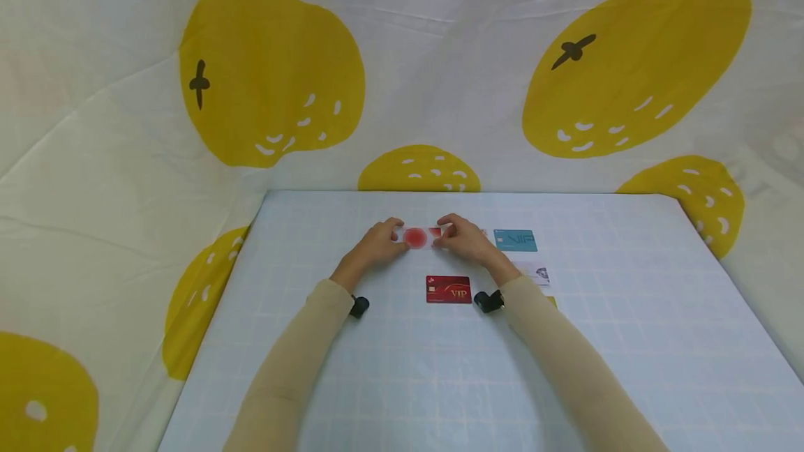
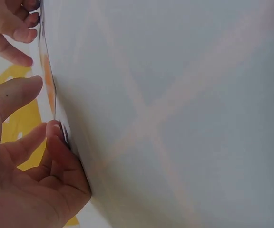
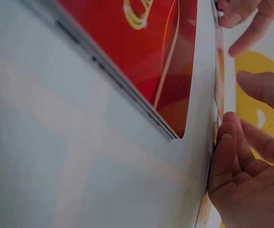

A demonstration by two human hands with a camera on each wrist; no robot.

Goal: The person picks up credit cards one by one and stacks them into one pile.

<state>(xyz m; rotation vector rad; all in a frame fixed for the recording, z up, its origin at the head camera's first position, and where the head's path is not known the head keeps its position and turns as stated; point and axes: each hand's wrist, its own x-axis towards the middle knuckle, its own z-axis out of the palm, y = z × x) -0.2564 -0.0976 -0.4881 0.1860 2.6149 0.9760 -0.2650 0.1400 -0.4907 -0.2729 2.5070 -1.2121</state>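
1. Centrally, head view: white card with red circle, between left hand and right hand; whether either pinches it, cannot tell. Red VIP card, nearer; teal card, rightward.
2. Left wrist view: left thumb apart from fingertips.
3. Right wrist view: right thumb likewise apart.

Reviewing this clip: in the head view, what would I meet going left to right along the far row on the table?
Left grip, pale card with a red circle, right grip, teal VIP card.
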